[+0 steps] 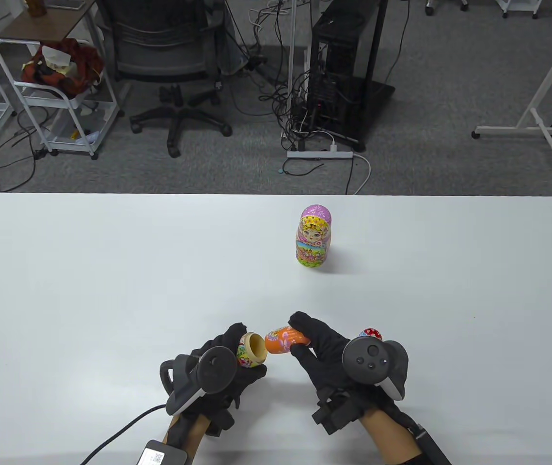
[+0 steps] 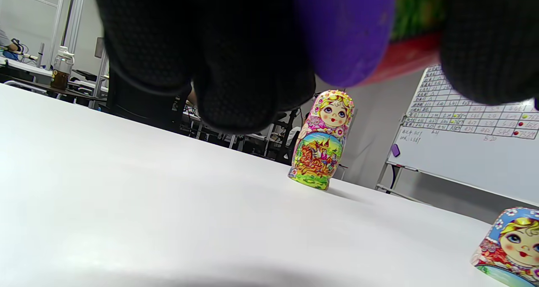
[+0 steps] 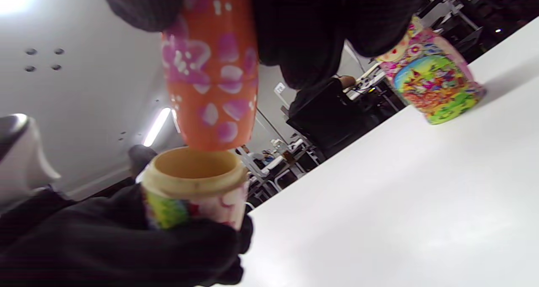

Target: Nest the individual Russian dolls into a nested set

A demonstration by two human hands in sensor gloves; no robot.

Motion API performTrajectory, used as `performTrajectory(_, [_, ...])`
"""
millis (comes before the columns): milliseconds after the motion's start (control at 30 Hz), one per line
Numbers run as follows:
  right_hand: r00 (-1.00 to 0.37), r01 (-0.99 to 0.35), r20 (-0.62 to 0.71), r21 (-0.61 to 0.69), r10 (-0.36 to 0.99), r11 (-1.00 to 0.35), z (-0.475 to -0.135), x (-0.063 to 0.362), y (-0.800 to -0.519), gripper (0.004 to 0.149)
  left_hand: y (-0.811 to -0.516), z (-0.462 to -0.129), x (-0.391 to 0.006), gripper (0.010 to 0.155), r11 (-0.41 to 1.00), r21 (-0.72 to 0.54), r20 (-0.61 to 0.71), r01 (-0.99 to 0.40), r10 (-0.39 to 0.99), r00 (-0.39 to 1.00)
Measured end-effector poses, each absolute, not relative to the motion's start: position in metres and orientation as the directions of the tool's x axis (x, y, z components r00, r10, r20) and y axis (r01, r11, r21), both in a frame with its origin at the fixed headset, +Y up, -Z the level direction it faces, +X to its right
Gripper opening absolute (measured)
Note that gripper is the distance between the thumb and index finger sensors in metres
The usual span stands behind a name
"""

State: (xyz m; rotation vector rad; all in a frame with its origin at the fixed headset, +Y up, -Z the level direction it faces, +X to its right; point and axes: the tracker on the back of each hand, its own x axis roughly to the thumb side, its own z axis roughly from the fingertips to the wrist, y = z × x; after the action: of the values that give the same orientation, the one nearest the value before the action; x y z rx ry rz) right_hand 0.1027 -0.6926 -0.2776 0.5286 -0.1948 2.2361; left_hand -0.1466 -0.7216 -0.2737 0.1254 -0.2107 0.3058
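My left hand [image 1: 244, 356] grips an open lower doll half [image 1: 255, 346], its hollow mouth turned toward the right hand. My right hand [image 1: 300, 336] pinches a small orange doll [image 1: 278, 341] lying sideways, its end right at that mouth. In the right wrist view the orange doll [image 3: 210, 68] hangs just above the open half [image 3: 193, 186], barely at the rim. The left wrist view shows the half's purple base [image 2: 345, 30] between my fingers. A blue-hooded upper doll half [image 2: 511, 247] stands on the table, mostly hidden behind my right hand [image 1: 370, 333]. A large pink-headed doll [image 1: 313, 236] stands upright farther back.
The white table [image 1: 111, 271] reaches to the frame's left and right edges. Beyond its far edge are an office chair [image 1: 169, 63], cables, a black computer tower [image 1: 343, 72] and a white cart [image 1: 57, 92]. A whiteboard [image 2: 471, 144] shows in the left wrist view.
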Motion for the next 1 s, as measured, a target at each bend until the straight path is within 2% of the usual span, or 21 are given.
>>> performTrajectory(367, [-0.591, -0.701, 0.464, 0.110, 0.660, -0.705, -0.275, 0.090, -0.701, 0.057, -0.718, -0.269, -0.135, 0.094, 0.951, 0.101, 0.286, -0.292, 0.253, 0.924])
performTrajectory(600, [-0.604, -0.657, 0.488, 0.141, 0.630, -0.740, -0.272, 0.081, -0.703, 0.055, -0.716, -0.267, -0.132, 0.094, 0.939, 0.100, 0.300, -0.329, 0.287, 0.910])
performTrajectory(733, [-0.611, -0.657, 0.484, 0.130, 0.626, -0.743, -0.274, 0.086, -0.700, 0.060, -0.717, -0.267, -0.134, 0.094, 0.934, 0.093, 0.287, -0.344, 0.306, 0.908])
performTrajectory(800, [-0.623, -0.689, 0.462, 0.057, 0.631, -0.722, -0.276, 0.097, -0.692, 0.062, -0.717, -0.268, -0.136, 0.094, 0.930, 0.090, 0.279, -0.358, 0.321, 0.905])
performTrajectory(867, [-0.664, -0.715, 0.391, -0.085, 0.637, -0.694, -0.280, 0.119, -0.682, 0.061, -0.718, -0.268, -0.138, 0.094, 0.930, 0.093, 0.274, -0.356, 0.320, 0.907])
performTrajectory(900, [-0.691, -0.704, 0.358, -0.134, 0.629, -0.697, -0.281, 0.126, -0.681, 0.060, -0.718, -0.268, -0.138, 0.094, 0.929, 0.093, 0.271, -0.357, 0.322, 0.907])
performTrajectory(933, [-0.743, -0.666, 0.275, -0.220, 0.610, -0.713, -0.284, 0.140, -0.680, 0.060, -0.718, -0.269, -0.139, 0.094, 0.929, 0.090, 0.266, -0.359, 0.325, 0.908])
performTrajectory(1000, [-0.811, -0.581, 0.129, -0.297, 0.571, -0.758, -0.291, 0.162, -0.684, 0.059, -0.719, -0.269, -0.139, 0.094, 0.930, 0.087, 0.262, -0.357, 0.324, 0.909])
